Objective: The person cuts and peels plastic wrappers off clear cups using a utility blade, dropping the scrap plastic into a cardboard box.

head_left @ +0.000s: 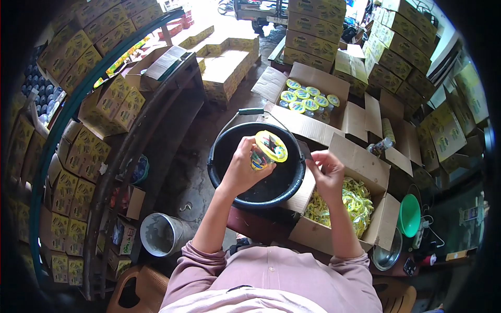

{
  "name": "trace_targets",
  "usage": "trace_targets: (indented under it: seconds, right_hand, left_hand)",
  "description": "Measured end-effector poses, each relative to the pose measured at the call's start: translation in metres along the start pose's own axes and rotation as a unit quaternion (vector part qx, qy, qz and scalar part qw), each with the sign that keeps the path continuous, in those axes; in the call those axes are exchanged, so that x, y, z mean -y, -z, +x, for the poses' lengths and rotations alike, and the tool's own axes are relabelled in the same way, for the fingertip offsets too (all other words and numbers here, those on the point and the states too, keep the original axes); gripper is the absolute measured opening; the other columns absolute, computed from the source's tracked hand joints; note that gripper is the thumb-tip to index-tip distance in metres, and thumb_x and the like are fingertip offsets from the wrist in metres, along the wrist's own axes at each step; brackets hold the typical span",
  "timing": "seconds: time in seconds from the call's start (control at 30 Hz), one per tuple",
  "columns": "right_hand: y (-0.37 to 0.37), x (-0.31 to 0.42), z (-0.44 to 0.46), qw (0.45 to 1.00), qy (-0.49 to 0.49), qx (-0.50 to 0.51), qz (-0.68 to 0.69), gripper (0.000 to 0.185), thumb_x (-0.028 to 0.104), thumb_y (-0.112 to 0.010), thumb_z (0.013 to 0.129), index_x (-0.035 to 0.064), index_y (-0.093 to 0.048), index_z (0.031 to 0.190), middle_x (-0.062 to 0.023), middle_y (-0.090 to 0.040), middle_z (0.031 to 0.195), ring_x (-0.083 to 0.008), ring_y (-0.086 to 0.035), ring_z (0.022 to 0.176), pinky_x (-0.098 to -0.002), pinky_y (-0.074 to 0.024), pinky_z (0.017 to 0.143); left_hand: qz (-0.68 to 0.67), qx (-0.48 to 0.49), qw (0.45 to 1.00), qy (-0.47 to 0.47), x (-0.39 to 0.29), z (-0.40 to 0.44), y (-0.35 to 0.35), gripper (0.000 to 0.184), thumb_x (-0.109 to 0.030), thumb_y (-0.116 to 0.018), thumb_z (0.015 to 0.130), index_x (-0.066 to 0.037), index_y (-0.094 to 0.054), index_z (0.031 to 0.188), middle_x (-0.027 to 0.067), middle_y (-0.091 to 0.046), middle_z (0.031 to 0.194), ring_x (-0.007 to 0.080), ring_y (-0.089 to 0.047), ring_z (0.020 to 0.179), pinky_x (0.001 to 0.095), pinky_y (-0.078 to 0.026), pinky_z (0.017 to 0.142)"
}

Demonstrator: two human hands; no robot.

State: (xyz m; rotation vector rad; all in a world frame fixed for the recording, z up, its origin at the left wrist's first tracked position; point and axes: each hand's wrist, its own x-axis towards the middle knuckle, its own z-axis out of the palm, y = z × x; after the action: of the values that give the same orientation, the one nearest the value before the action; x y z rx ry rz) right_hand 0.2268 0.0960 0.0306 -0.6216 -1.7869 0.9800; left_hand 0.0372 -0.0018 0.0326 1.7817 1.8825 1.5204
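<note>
My left hand [244, 169] is wrapped round a clear plastic jar [270, 148] with a yellow-rimmed, printed lid. The jar is tilted, its lid facing up towards me, above a black bucket [252, 201]. Just right of the bucket's rim is my right hand [327, 171], its thumb and fingers drawn together. Whatever lies between those fingertips, if anything, is too small to tell. Below this hand stands an open carton [383, 221] full of yellow-green wrapped packets [357, 206]. Behind the bucket, another open carton [342, 88] contains several jars with yellow lids [297, 107].
A grey pail [164, 235] stands on the floor at left, beside a dark wooden rack [156, 99]. Printed cartons [313, 31] are stacked at the back and on both sides. A green bowl [409, 215] and a clear jar lying on its side [380, 146] are at right.
</note>
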Motion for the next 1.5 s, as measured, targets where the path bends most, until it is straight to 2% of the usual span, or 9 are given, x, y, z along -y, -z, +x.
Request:
trace_targets:
  seconds: [0.17,0.33,0.53,0.63,0.83,0.97,1.1,1.3,1.5]
  right_hand:
    - [0.009,0.032,0.028,0.943,0.245,0.01,-0.225,0.014,-0.001,-0.064,0.068,0.0085,-0.063,0.079,-0.0046,-0.06,0.072,-0.0179,-0.058,0.072,-0.029,-0.0416,0.066]
    - [0.004,0.036,0.036,0.87,0.355,0.059,-0.337,0.018,0.002,-0.062,0.062,0.0091,-0.062,0.079,-0.0028,-0.058,0.079,-0.0196,-0.058,0.08,-0.0332,-0.0448,0.073]
    - [0.003,0.037,0.045,0.85,0.392,0.076,-0.344,0.019,0.0,-0.063,0.063,0.0061,-0.061,0.081,-0.0023,-0.058,0.078,-0.0193,-0.058,0.078,-0.0324,-0.0467,0.07]
    - [0.004,0.037,0.046,0.845,0.405,0.083,-0.34,0.019,0.001,-0.063,0.063,0.0047,-0.061,0.081,-0.0035,-0.057,0.078,-0.02,-0.058,0.077,-0.0325,-0.0481,0.068]
    - [0.004,0.033,0.043,0.832,0.416,0.107,-0.35,0.023,0.009,-0.061,0.063,0.0032,-0.06,0.085,-0.0046,-0.055,0.077,-0.0193,-0.058,0.078,-0.0305,-0.0498,0.067]
    - [0.0,0.031,0.04,0.834,0.418,0.121,-0.34,0.026,0.009,-0.061,0.06,0.0024,-0.06,0.086,-0.0055,-0.055,0.077,-0.0202,-0.057,0.076,-0.0311,-0.0498,0.066]
    - [-0.006,0.021,0.036,0.836,0.416,0.131,-0.332,0.029,0.01,-0.06,0.059,0.0021,-0.06,0.087,-0.006,-0.056,0.078,-0.0202,-0.057,0.075,-0.031,-0.0498,0.066]
    - [-0.011,0.015,0.034,0.839,0.426,0.126,-0.315,0.028,0.01,-0.061,0.06,0.0011,-0.061,0.087,-0.0054,-0.056,0.077,-0.0197,-0.058,0.076,-0.0312,-0.0507,0.068]
    - [-0.011,0.016,0.033,0.849,0.425,0.124,-0.288,0.02,0.003,-0.065,0.061,0.0005,-0.061,0.081,-0.0057,-0.057,0.074,-0.0206,-0.059,0.072,-0.0317,-0.0511,0.067]
  left_hand:
    - [-0.108,0.001,0.993,0.039,-0.015,0.001,0.004,0.055,-0.011,-0.071,0.063,0.0,-0.042,0.109,0.0148,-0.055,0.094,0.0262,-0.056,0.089,0.0328,-0.044,0.079]
    - [-0.101,0.023,0.995,0.011,-0.022,-0.001,0.009,0.053,-0.007,-0.066,0.064,0.001,-0.043,0.111,0.0152,-0.056,0.094,0.0245,-0.058,0.087,0.0309,-0.045,0.078]
    - [-0.127,0.049,0.99,-0.032,-0.017,0.002,0.01,0.053,-0.01,-0.068,0.061,0.003,-0.044,0.106,0.0139,-0.056,0.088,0.0234,-0.059,0.081,0.0313,-0.046,0.073]
    - [-0.097,0.044,0.994,-0.026,-0.028,0.007,0.013,0.053,-0.011,-0.073,0.061,0.002,-0.045,0.103,0.0095,-0.059,0.083,0.0175,-0.06,0.075,0.0273,-0.047,0.071]
    - [-0.189,0.059,0.98,0.024,-0.026,0.01,0.012,0.05,-0.011,-0.076,0.061,0.003,-0.05,0.101,0.0087,-0.061,0.088,0.0121,-0.059,0.08,0.0254,-0.047,0.073]
    - [-0.26,0.149,0.953,0.046,-0.01,0.007,0.01,0.048,-0.007,-0.071,0.066,0.004,-0.048,0.106,0.0067,-0.06,0.091,0.0079,-0.056,0.082,0.023,-0.046,0.073]
    - [-0.34,0.16,0.923,0.086,-0.008,0.003,0.003,0.047,-0.005,-0.071,0.065,0.002,-0.05,0.107,0.0031,-0.058,0.09,0.0057,-0.052,0.081,0.0208,-0.044,0.073]
    - [-0.408,0.223,0.876,0.131,-0.001,-0.004,0.003,0.052,-0.008,-0.071,0.067,0.003,-0.047,0.112,0.0051,-0.059,0.095,0.008,-0.053,0.088,0.0236,-0.043,0.078]
    - [-0.481,0.278,0.819,0.143,0.0,-0.005,0.002,0.04,-0.006,-0.07,0.069,-0.001,-0.052,0.104,0.0034,-0.058,0.09,0.0078,-0.054,0.081,0.0227,-0.045,0.074]
